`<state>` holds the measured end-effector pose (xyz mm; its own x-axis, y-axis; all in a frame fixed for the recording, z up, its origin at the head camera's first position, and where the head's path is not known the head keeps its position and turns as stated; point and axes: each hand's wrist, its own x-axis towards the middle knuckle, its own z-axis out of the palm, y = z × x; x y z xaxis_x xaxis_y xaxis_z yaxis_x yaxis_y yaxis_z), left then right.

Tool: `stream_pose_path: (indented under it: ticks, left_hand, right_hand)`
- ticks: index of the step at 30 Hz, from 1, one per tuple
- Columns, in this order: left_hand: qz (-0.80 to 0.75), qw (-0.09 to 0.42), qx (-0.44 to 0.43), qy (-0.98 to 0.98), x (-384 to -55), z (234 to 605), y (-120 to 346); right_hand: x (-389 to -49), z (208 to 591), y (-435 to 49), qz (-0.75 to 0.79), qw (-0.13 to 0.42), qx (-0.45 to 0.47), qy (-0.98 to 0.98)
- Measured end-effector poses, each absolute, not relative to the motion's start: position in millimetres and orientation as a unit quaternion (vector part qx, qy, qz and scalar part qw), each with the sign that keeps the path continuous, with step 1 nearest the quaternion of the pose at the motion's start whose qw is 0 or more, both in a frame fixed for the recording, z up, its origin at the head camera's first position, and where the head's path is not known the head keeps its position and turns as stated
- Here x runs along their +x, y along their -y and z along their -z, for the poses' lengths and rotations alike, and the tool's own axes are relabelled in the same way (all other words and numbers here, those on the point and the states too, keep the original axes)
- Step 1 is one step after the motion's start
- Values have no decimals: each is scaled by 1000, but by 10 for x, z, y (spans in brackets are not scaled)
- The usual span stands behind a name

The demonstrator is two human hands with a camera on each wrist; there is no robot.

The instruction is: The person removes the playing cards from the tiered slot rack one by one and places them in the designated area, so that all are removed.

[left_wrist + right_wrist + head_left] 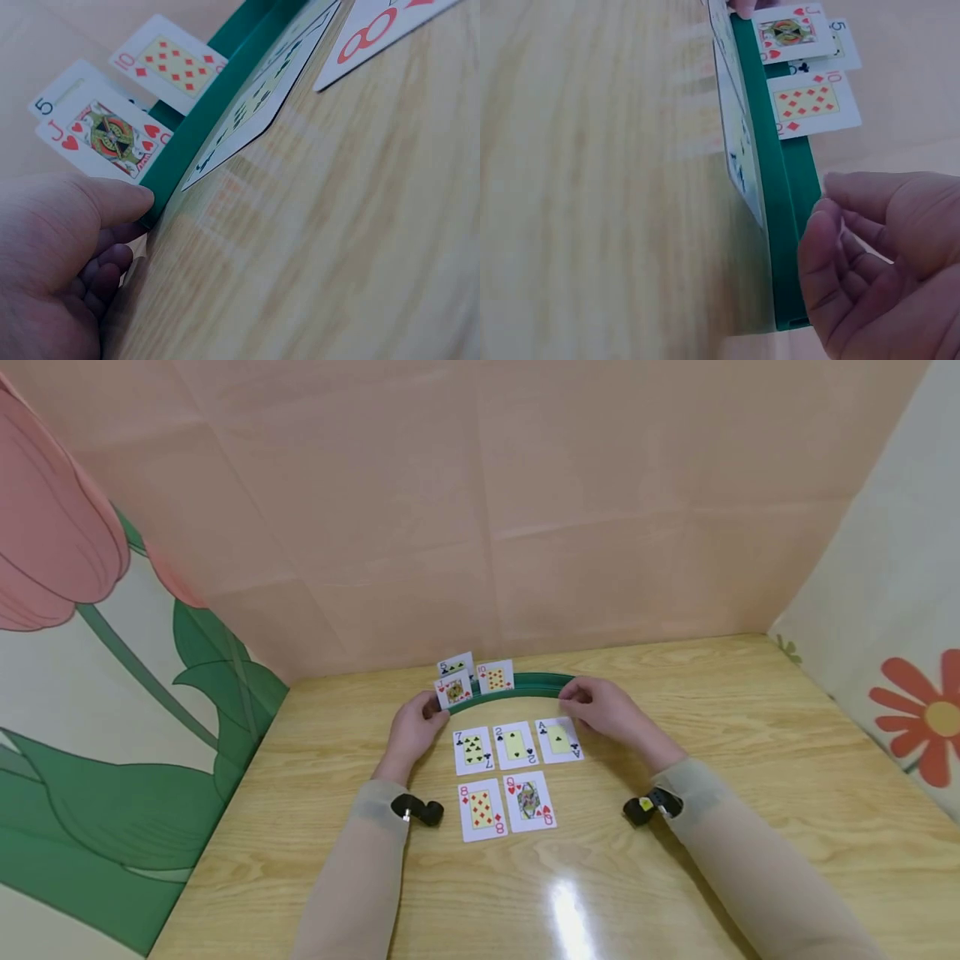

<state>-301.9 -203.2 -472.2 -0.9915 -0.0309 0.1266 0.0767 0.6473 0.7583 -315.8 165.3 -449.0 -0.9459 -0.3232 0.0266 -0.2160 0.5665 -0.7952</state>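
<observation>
A curved green card holder (517, 691) stands on the table. My left hand (415, 727) grips its left end, thumb on the front face and the other fingers behind. At the right end my right hand (600, 706) pinches the back edge between thumb and index finger, the other fingers curled. Three cards stand in the holder's left part: the jack of hearts (112, 139), the five of clubs (456, 663) partly hidden behind it, and the ten of diamonds (810, 103) beside them.
In front of the holder lie a seven of clubs (473, 750), a black two (514, 745) and an ace of clubs (558, 740). Nearer lie an eight of diamonds (482, 810) and a queen of hearts (530, 801). A pink wall covering (480, 510) rises behind the wooden table (300, 860).
</observation>
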Motion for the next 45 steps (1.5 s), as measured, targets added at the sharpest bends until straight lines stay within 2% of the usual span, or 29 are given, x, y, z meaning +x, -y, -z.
stream_pose_path:
  ticks: [13,45]
  left_hand:
    - [419,67,-13,905,-3019,4740,2058]
    - [427,70,-17,902,-3032,4755,2030]
  right_hand:
    - [-3204,4258,-1457,489,26,-167,-856]
    - [-3510,4122,-940,515,26,-185,-836]
